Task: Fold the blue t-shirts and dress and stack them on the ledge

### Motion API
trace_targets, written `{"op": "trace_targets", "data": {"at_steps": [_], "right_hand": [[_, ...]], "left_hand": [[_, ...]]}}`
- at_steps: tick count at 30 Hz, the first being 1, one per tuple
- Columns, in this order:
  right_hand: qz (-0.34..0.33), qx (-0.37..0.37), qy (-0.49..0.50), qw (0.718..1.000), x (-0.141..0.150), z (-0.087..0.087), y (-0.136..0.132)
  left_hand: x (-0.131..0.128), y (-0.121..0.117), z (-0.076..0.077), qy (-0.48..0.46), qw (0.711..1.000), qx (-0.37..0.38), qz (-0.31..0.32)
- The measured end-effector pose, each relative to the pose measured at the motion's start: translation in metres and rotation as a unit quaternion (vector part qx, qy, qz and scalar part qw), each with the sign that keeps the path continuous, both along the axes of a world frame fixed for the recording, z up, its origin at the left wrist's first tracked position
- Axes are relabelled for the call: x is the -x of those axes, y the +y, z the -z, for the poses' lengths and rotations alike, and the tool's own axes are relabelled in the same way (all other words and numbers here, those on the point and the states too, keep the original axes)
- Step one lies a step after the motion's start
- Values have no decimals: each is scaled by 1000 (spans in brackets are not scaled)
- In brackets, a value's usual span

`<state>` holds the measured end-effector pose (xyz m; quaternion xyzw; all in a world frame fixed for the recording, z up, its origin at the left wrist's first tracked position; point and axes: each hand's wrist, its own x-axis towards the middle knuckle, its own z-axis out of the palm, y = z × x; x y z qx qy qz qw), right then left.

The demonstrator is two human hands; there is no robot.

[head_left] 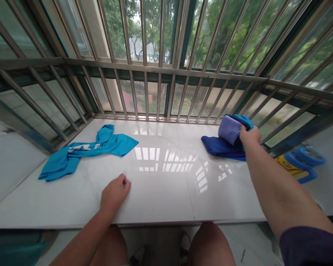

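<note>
My right hand (249, 136) reaches far right and grips a folded lavender cloth (229, 129), holding it over a folded dark blue garment (220, 147) that lies on the white sill (161, 184). A turquoise edge shows behind the lavender cloth. My left hand (115, 193) rests on the sill near its front edge, fingers curled into a loose fist with nothing seen in it. A crumpled turquoise shirt (86, 151) with a white print lies spread at the left, apart from both hands.
Metal window bars (155, 74) close off the back and both sides of the sill. A blue and yellow object (301, 160) lies at the right beyond the bars' corner. My knees show below the sill's front edge.
</note>
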<state>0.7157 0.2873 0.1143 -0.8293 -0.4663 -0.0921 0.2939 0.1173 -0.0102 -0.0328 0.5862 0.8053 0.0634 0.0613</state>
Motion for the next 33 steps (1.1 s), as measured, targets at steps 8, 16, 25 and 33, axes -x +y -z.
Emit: {"op": "trace_targets", "data": {"at_steps": [8, 16, 25, 33], "right_hand": [[122, 10, 26, 992, -39, -86, 4], [121, 3, -56, 991, -34, -94, -5], [-170, 126, -238, 948, 71, 77, -45], [-205, 78, -311, 925, 64, 98, -41]], "left_hand": [[2, 0, 3, -2, 1000, -6, -1], [3, 1, 4, -7, 1000, -1, 2], [1, 1, 2, 3, 1000, 9, 0], [2, 1, 2, 3, 1000, 7, -2]]}}
